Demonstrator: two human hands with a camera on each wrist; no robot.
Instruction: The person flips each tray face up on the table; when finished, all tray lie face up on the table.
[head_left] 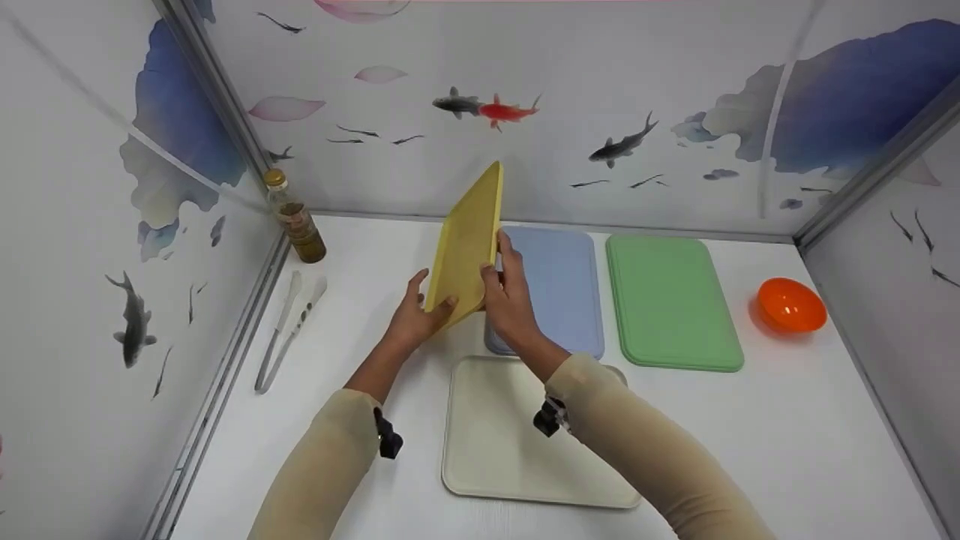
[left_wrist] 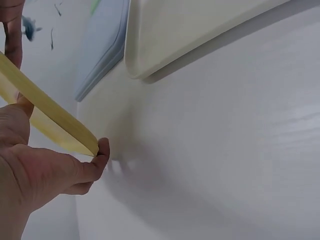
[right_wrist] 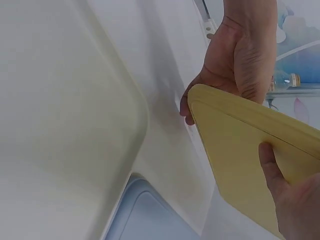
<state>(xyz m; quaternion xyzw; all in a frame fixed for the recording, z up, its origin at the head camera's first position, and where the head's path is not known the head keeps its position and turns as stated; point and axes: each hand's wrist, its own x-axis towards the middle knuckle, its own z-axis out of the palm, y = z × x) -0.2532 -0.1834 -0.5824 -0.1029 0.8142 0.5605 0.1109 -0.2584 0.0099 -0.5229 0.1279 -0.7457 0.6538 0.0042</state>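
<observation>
A yellow tray (head_left: 466, 247) is held up on edge, steeply tilted, above the table between both hands. My left hand (head_left: 415, 319) grips its lower left corner, thumb over the near face. On the other side, my right hand (head_left: 511, 300) holds the right edge between thumb and fingers. In the right wrist view the right thumb lies on the flat face of the yellow tray (right_wrist: 240, 150). Below the hands lies a cream tray (head_left: 517, 435) flat on the table. Behind it is a blue tray (head_left: 566, 292), partly hidden by my right hand.
A green tray (head_left: 675, 300) lies right of the blue one, with an orange bowl (head_left: 791, 305) farther right. Metal tongs (head_left: 283, 337) lie at the left, and a bottle (head_left: 296, 221) of brown liquid stands in the back left corner. Printed walls enclose the white table (head_left: 810, 435).
</observation>
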